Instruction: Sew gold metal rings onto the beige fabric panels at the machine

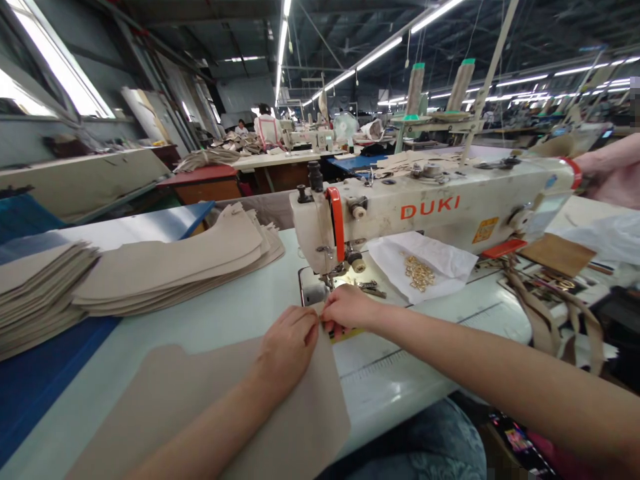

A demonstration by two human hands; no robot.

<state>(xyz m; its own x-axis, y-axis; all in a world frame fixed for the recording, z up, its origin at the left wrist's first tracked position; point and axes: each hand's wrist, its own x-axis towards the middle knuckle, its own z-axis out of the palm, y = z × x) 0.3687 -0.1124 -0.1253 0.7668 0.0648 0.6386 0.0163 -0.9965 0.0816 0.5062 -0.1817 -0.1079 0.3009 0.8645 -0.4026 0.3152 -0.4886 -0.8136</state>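
A large beige fabric piece [210, 400] lies on the sewing table in front of me. My left hand [287, 347] rests on its far corner, fingers curled down onto the cloth. My right hand [347, 310] pinches the same corner just below the needle [330, 283] of the white DUKI sewing machine [430, 207]. A yellow strip [345, 335] peeks out under my right hand. What sits between the fingertips is too small to name.
Stacks of cut beige pieces [170, 263] lie left of the machine, more at the far left [40, 293]. White paper with small gold metal rings [419, 272] lies under the machine arm. Beige straps [545, 313] hang at the right. Another person's hand [613, 177] is at the far right.
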